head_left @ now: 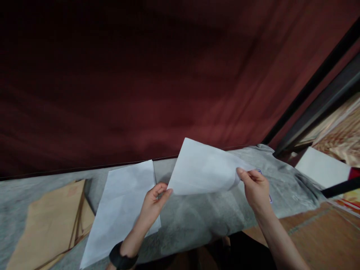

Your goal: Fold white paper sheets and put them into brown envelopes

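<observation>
Between my two hands a sheet of white paper (205, 168) is held up over the cloth-covered table, tilted and slightly curved. My left hand (156, 198), with a black band on the wrist, pinches its lower left corner. At the right end, my right hand (255, 185) grips the paper between thumb and fingers. Part of a small blue-marked item shows behind the right hand; its kind is hidden. Left of and partly beneath my left forearm lies a stack of white paper (120, 206).
Brown paper envelopes (53, 221) lie piled at the far left of the grey cloth (194, 228). A dark red curtain (157, 82) hangs behind the table. Black frame bars (315, 78) slant down at right, beside a white box-like object (323, 167). Brown floor tiles (317, 236) show at lower right.
</observation>
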Demonstrator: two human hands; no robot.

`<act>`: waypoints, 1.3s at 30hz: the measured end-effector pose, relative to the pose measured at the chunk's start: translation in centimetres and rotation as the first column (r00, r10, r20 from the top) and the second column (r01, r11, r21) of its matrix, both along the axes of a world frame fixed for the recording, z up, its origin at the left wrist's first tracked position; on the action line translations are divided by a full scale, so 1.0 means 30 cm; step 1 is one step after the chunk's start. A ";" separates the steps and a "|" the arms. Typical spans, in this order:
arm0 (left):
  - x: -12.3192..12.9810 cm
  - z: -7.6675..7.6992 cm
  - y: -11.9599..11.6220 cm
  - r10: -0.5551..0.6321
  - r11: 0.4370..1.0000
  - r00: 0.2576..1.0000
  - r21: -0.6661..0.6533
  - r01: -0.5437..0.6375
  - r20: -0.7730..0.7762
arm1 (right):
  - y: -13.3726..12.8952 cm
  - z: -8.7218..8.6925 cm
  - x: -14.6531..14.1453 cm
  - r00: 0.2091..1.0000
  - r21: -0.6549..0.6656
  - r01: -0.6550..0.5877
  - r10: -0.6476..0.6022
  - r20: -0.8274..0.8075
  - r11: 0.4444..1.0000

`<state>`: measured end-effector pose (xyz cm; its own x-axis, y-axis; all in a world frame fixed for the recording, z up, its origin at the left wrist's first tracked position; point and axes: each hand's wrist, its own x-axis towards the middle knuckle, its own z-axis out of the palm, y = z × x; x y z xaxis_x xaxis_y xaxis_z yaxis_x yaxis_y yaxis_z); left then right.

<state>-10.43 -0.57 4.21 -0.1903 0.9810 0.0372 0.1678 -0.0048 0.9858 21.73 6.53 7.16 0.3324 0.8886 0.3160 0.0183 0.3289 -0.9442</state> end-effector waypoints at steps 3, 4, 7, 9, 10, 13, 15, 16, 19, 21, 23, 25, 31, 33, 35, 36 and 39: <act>0.037 0.017 -0.016 0.019 0.999 0.991 -0.047 -0.012 0.129 | 0.038 0.031 -0.028 0.985 -0.035 -0.060 0.054 -0.165 0.998; 0.047 0.018 -0.018 0.029 0.998 0.987 -0.064 -0.019 0.158 | 0.048 0.037 -0.038 0.970 -0.051 -0.102 0.088 -0.227 0.994; 0.062 0.005 -0.006 0.109 0.991 0.980 -0.089 -0.095 0.164 | 0.067 0.014 -0.058 0.933 -0.123 -0.218 0.169 -0.319 0.968; 0.062 -0.024 0.012 0.171 0.983 0.979 -0.091 -0.162 0.111 | 0.078 -0.046 -0.065 0.932 -0.196 -0.276 0.212 -0.294 0.941; 0.060 -0.045 0.023 0.198 0.978 0.977 -0.088 -0.191 0.074 | 0.083 -0.088 -0.069 0.939 -0.242 -0.292 0.229 -0.257 0.925; 0.058 -0.122 0.050 0.261 0.961 0.965 -0.083 -0.263 -0.036 | 0.098 -0.232 -0.080 0.973 -0.337 -0.216 0.231 0.004 0.916; 0.060 -0.169 0.061 0.286 0.953 0.952 -0.073 -0.295 -0.112 | 0.097 -0.309 -0.090 0.960 -0.287 -0.069 0.142 0.240 0.956; 0.061 -0.188 0.063 0.288 0.952 0.946 -0.066 -0.300 -0.150 | 0.089 -0.335 -0.096 0.933 -0.243 -0.028 0.112 0.341 0.970; 0.065 -0.219 0.060 0.275 0.956 0.925 -0.026 -0.292 -0.263 | 0.034 -0.359 -0.127 0.766 -0.141 -0.083 0.154 0.625 0.987; 0.069 -0.224 0.054 0.265 0.959 0.899 -0.003 -0.283 -0.348 | -0.021 -0.353 -0.163 0.594 -0.124 -0.183 0.211 0.777 0.975; 0.075 -0.221 0.048 0.243 0.962 0.869 -0.009 -0.273 -0.431 | -0.079 -0.349 -0.204 0.394 -0.132 -0.296 0.247 0.885 0.946; 0.083 -0.214 0.040 0.204 0.964 0.836 -0.043 -0.261 -0.510 | -0.126 -0.356 -0.240 0.216 -0.156 -0.403 0.260 0.941 0.902; 0.092 -0.178 -0.010 -0.010 0.963 0.528 -0.150 -0.223 -0.849 | -0.170 -0.386 -0.258 0.075 -0.172 -0.454 0.230 0.970 0.874; 0.105 -0.174 -0.026 0.002 0.983 0.364 -0.066 -0.174 -0.932 | -0.167 -0.386 -0.248 0.075 -0.169 -0.436 0.223 0.972 0.884; 0.133 -0.182 -0.034 0.073 0.995 0.240 0.054 -0.085 -0.968 | -0.164 -0.386 -0.243 0.071 -0.167 -0.430 0.217 0.974 0.887; 0.151 -0.192 -0.034 0.101 0.995 0.207 0.099 -0.019 -0.973 | -0.163 -0.388 -0.243 0.066 -0.165 -0.431 0.213 0.975 0.887; 0.204 -0.239 -0.026 0.115 0.969 0.202 0.154 0.191 -0.973 | -0.163 -0.396 -0.243 0.053 -0.153 -0.440 0.195 0.979 0.885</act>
<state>-4.30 -1.36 -2.96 0.1842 0.9211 0.3431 0.9800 -0.1987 0.0072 14.44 1.64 -4.73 -0.6569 0.7175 0.2317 0.7026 0.6940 -0.1574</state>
